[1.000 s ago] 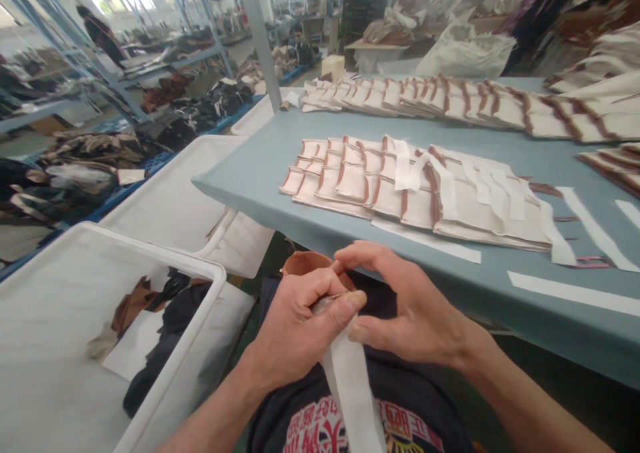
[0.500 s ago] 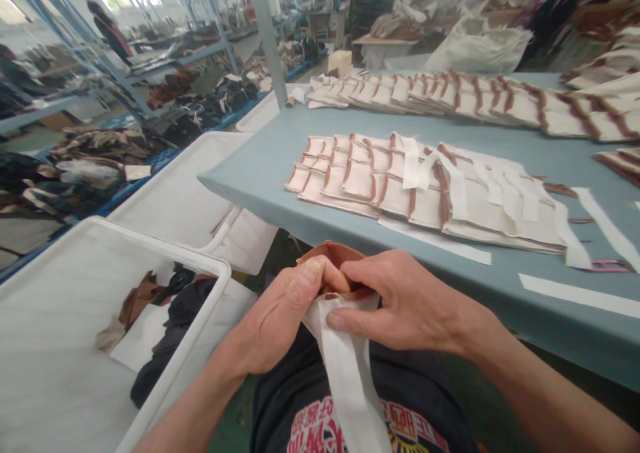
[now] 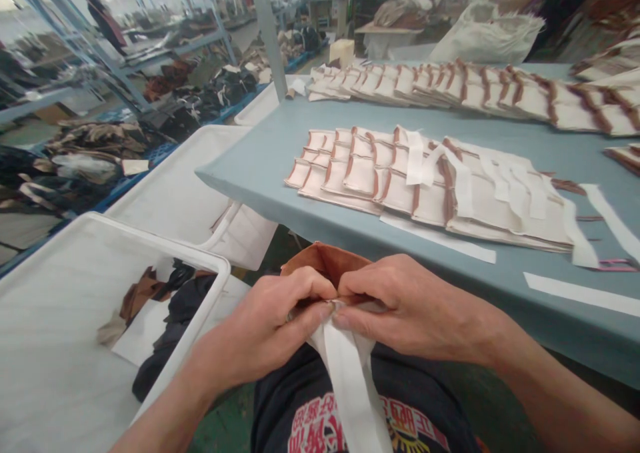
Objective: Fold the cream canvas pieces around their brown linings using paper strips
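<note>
Close to my body, both hands pinch the edge of a brown-and-white fabric piece (image 3: 327, 260). My left hand (image 3: 280, 310) is closed on it, thumb on the near side. My right hand (image 3: 400, 300) grips the same edge, and the two thumbs almost meet. From under the thumbs a white strip (image 3: 350, 386) hangs down over my dark shirt. The brown side stands up behind my fingers; the pinched edge itself is mostly hidden.
On the blue-green table (image 3: 240, 166) lie overlapping cream pieces with brown edges (image 3: 360, 173) and loose white strips (image 3: 580, 293). A longer row (image 3: 450, 86) runs behind. At left stands a white bin (image 3: 60, 293) holding dark and brown scraps.
My left hand has turned and moved down, its thumb now pressing the edge beside my right thumb. More of the brown side shows behind my fingers.
</note>
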`<state>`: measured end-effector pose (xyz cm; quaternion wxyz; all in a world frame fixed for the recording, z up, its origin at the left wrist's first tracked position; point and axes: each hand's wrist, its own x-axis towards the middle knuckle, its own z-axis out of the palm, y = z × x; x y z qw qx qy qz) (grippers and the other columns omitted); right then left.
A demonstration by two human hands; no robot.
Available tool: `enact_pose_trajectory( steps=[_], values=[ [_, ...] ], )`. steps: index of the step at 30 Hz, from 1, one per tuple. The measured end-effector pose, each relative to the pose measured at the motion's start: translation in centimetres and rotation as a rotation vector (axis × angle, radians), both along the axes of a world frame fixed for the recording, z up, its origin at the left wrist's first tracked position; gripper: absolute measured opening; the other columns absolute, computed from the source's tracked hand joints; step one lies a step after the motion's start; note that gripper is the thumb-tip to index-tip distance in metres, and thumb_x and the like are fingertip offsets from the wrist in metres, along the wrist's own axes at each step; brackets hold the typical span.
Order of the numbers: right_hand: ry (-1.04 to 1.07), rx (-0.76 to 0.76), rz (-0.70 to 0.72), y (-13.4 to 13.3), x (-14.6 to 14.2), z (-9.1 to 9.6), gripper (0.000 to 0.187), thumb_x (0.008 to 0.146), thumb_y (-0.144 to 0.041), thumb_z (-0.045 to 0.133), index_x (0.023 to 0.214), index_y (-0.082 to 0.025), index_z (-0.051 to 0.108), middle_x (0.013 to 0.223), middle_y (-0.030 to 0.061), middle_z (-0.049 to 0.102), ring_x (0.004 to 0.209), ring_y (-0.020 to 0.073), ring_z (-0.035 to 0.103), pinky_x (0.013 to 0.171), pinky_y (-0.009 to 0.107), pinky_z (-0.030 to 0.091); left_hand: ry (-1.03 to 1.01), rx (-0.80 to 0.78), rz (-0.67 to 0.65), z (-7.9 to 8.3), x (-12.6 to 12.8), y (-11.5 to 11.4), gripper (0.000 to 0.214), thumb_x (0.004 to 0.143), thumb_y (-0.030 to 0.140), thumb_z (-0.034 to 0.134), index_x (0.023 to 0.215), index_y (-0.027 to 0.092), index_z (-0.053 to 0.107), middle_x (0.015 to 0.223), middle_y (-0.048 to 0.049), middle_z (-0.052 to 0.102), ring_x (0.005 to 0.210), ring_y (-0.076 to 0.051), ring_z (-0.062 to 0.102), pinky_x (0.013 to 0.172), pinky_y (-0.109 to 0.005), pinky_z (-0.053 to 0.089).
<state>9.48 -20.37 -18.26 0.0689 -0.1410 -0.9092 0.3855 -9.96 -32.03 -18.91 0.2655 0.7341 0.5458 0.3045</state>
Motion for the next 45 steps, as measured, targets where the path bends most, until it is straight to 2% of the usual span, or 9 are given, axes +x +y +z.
enact_pose_trajectory(
  steps=[5, 10, 17, 21, 25, 28, 31, 39, 45],
  values=[
    [0.055, -0.422, -0.012, 0.1, 0.8, -1.1, 0.039, 0.095, -0.045, 0.063, 0.069, -0.017, 0.053, 0.062, -0.0064, 0.041, 0.056, 0.0078, 0.034, 0.05, 0.022, 0.023, 0.169, 0.351, -0.092, -1.5, 0.5, 0.0, 0.014, 0.104, 0.009, 0.047, 0.106, 0.018, 0.058, 0.086, 0.0001, 0.07, 0.075, -0.012, 0.063, 0.069, -0.021, 0.048],
    [0.204, -0.892, -0.038, -0.6, 1.1, -3.5, 0.064, 0.095, -0.078, 0.045, 0.067, -0.02, 0.04, 0.062, -0.0067, 0.032, 0.054, 0.0076, 0.025, 0.046, 0.022, 0.022, 0.365, 0.457, -0.154, -2.2, 1.0, 0.4, 0.025, 0.108, 0.011, 0.036, 0.108, 0.016, 0.061, 0.087, -0.005, 0.074, 0.073, -0.015, 0.063, 0.067, -0.026, 0.052],
    [0.232, -1.131, -0.151, -1.3, 1.1, -5.0, 0.058, 0.089, -0.071, 0.065, 0.069, -0.019, 0.047, 0.059, -0.0072, 0.039, 0.05, 0.006, 0.028, 0.044, 0.02, 0.023, 0.225, 0.484, -0.144, -3.1, 1.6, 0.9, 0.021, 0.104, 0.009, 0.042, 0.117, 0.016, 0.057, 0.097, -0.0084, 0.075, 0.085, -0.017, 0.07, 0.076, -0.027, 0.057],
    [0.259, -0.903, -0.115, -1.0, 2.2, -3.0, 0.051, 0.094, -0.06, 0.065, 0.068, -0.019, 0.047, 0.06, -0.0077, 0.037, 0.051, 0.0068, 0.028, 0.044, 0.02, 0.023, 0.025, 0.317, -0.071, -1.6, 2.2, 0.2, 0.031, 0.098, 0.008, 0.056, 0.124, 0.022, 0.052, 0.105, -0.0034, 0.075, 0.091, -0.014, 0.071, 0.085, -0.024, 0.056],
    [0.321, -0.254, -0.068, -0.8, 3.5, -0.7, 0.041, 0.109, -0.037, 0.045, 0.073, -0.019, 0.052, 0.063, -0.0047, 0.048, 0.054, 0.0087, 0.039, 0.051, 0.022, 0.031, 0.029, -0.001, -0.016, 1.5, 1.9, -0.1, 0.038, 0.091, 0.017, 0.07, 0.125, 0.028, 0.056, 0.105, 0.0049, 0.074, 0.087, -0.011, 0.069, 0.079, -0.02, 0.05],
    [0.401, 0.262, -0.062, -1.0, 3.9, -0.4, 0.037, 0.111, -0.025, 0.04, 0.079, -0.018, 0.057, 0.066, -0.0018, 0.057, 0.058, 0.0113, 0.048, 0.056, 0.026, 0.034, -0.042, -0.173, -0.115, 3.0, 1.6, 0.7, 0.015, 0.104, 0.03, 0.052, 0.108, 0.025, 0.065, 0.097, 0.0047, 0.072, 0.086, -0.011, 0.065, 0.076, -0.02, 0.046],
    [0.45, 0.563, -0.066, -1.1, 3.9, -0.9, 0.039, 0.111, -0.025, 0.04, 0.077, -0.019, 0.058, 0.063, -0.0008, 0.056, 0.057, 0.0141, 0.047, 0.056, 0.03, 0.033, -0.096, -0.216, -0.207, 2.9, 1.7, 1.9, 0.047, 0.112, 0.033, 0.026, 0.08, 0.019, 0.059, 0.076, 0.0036, 0.06, 0.07, -0.01, 0.055, 0.069, -0.021, 0.042],
    [0.432, 0.642, -0.044, -0.8, 4.2, -2.6, 0.036, 0.111, -0.024, 0.042, 0.081, -0.019, 0.06, 0.065, 0.0, 0.058, 0.059, 0.0152, 0.049, 0.056, 0.03, 0.034, 0.367, 0.267, -0.225, -0.3, 2.4, 1.4, 0.045, 0.112, 0.027, 0.03, 0.078, 0.018, 0.058, 0.069, 0.0004, 0.061, 0.061, -0.014, 0.053, 0.058, -0.029, 0.035],
    [0.379, 0.509, -0.025, -0.9, 4.1, -2.8, 0.028, 0.108, -0.018, 0.044, 0.086, -0.018, 0.061, 0.07, 0.0, 0.062, 0.063, 0.015, 0.057, 0.058, 0.029, 0.038, 0.356, 0.213, -0.211, -0.2, 1.6, 0.7, 0.04, 0.11, 0.027, 0.039, 0.076, 0.018, 0.058, 0.067, 0.002, 0.06, 0.059, -0.012, 0.052, 0.056, -0.028, 0.033]
  ],
)
